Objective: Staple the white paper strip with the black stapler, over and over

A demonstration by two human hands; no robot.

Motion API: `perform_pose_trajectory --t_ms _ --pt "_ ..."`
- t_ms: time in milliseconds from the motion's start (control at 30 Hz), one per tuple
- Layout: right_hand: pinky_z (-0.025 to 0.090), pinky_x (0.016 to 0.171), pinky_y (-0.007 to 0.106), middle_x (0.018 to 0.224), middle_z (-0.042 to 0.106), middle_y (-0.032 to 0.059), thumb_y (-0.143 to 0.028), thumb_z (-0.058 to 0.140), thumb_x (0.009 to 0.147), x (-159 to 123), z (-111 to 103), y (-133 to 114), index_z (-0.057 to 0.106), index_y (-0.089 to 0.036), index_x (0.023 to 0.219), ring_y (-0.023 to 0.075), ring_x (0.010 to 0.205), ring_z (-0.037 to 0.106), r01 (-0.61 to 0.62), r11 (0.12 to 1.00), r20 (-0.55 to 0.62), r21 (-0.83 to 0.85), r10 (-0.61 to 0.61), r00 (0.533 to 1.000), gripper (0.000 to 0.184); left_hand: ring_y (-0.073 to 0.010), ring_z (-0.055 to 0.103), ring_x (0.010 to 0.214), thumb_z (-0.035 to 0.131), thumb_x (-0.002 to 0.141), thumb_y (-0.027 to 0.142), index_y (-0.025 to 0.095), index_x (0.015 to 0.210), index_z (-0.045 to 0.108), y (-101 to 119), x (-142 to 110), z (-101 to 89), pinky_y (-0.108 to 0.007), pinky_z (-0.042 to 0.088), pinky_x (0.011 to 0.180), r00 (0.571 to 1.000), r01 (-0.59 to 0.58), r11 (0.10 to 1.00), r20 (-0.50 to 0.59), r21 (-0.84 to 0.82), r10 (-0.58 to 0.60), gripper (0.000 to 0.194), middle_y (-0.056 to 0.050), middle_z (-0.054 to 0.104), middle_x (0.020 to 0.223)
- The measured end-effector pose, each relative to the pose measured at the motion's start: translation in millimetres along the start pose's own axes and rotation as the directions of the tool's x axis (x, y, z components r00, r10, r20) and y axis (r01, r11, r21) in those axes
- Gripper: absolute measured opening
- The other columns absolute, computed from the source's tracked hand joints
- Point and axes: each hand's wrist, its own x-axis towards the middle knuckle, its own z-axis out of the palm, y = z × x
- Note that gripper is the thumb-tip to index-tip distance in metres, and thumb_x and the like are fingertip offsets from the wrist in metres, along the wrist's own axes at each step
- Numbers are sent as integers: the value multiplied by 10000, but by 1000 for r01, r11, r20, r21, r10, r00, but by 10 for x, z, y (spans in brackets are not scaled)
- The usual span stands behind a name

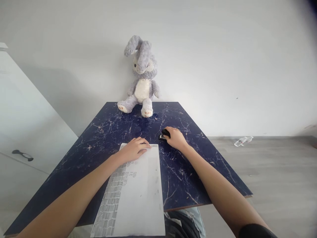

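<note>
Printed paper overhangs the near edge of the table, seemingly steadied beneath a flattened, loosely spread left hand, while the right hand clasps a black stapler.

Tabletop: dark blue, and pale veins are running all across it!
Plush rabbit: sitting upright at the far end, both feet resting on the blue.
Paper: lying lengthwise, print showing down its left, near end poking past the near edge.
Stapler: showing just right of the paper's far end.
Grey floor: stretching out right, a clear plastic bottle lying far back.
</note>
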Motion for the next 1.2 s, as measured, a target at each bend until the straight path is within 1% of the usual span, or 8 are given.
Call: perform_pose_trajectory --t_ms 200,367,433,600,833,1033,1133,1200 --pt "423 763 301 1106 716 70 -223 624 911 -3 -8 -7 623 -215 1126 250 980 654 3 1000 3 -18 -3 1000 215 -248 568 1160 517 1015 226 276 1216 702 22 22 8 -456 404 1054 1000 14 996 -24 -86 -16 277 -57 642 1244" --pt "415 743 298 1100 715 66 -227 619 913 -6 -11 -13 616 -217 1113 247 964 656 2 1000 7 -20 -2 1000 200 -254 561 1165 531 985 214 243 1122 701 69 27 36 -449 430 1058 992 102 973 -48 -209 -114 220 -72 601 1245" --pt "414 743 296 1104 714 68 -229 617 916 -8 -15 -20 614 -218 1115 246 967 654 0 1000 13 -17 0 1000 199 -264 554 1186 552 962 207 249 1137 694 77 15 37 -453 426 1071 986 141 966 -58 -216 -157 229 -72 575 1282" --pt "413 740 294 1114 710 73 -226 608 920 -12 -25 -30 612 -218 1121 245 971 650 -7 1000 29 -19 7 1000 201 -284 558 1194 589 938 224 266 1194 669 70 -22 -26 -459 433 1053 978 206 957 2 -206 -210 271 -66 590 1309" --pt "396 733 290 1119 707 69 -234 604 922 -5 -18 -22 607 -219 1127 243 974 645 -13 1000 35 -21 13 999 205 -276 573 1131 618 894 148 263 1111 648 122 -31 -115 -464 421 1027 978 207 964 24 -168 -206 248 -50 655 1142" --pt "386 724 280 1109 706 72 -229 606 923 -3 -1 -36 612 -208 1098 231 959 646 -20 999 31 -38 21 999 176 -238 627 1064 614 889 164 288 1198 615 155 -62 -97 -400 512 938 970 229 939 -18 -255 -241 333 -58 542 1275" --pt "397 744 281 1087 707 70 -216 613 917 -4 -4 -35 617 -206 1082 232 958 647 -5 1000 23 -18 5 1000 166 -243 624 1077 625 871 156 267 1147 646 154 -63 -88 -403 521 951 976 178 952 -77 -250 -203 299 -66 516 1296" --pt "413 779 288 1082 708 67 -196 627 906 -6 -18 -32 624 -207 1087 232 967 648 43 999 22 18 -44 999 182 -244 619 1088 623 866 135 251 1090 666 145 -54 -78 -412 514 971 979 140 964 -115 -227 -170 257 -66 519 1279"
